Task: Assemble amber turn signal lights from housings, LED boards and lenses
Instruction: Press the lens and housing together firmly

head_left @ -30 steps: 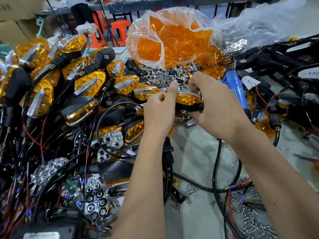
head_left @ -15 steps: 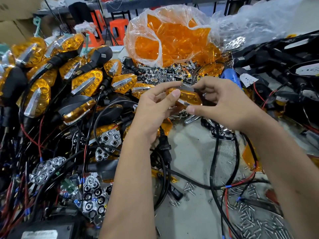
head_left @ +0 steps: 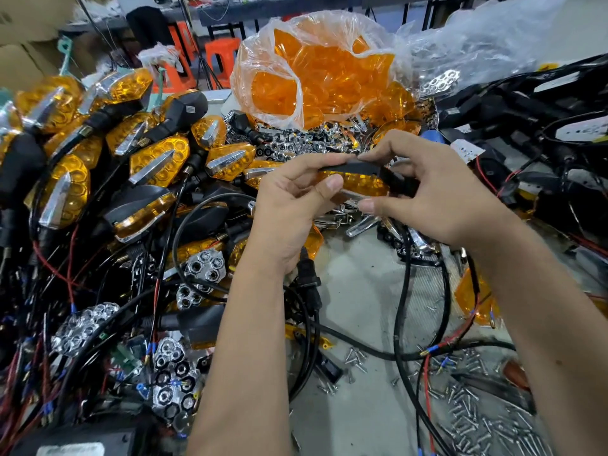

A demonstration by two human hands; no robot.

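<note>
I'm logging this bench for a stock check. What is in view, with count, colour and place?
Turn signal: one, black housing with amber lens, held in both hands.
Finished turn signals: many, amber and black, piled at left.
Bag of lenses: one, clear plastic, amber lenses, far centre.
Reflector boards: several, chrome, near left.
Screws: many, silver, loose at near right.
Cables: many, black and red, across the bench.
Left hand: pinches the signal.
Right hand: pinches its other end.
</note>
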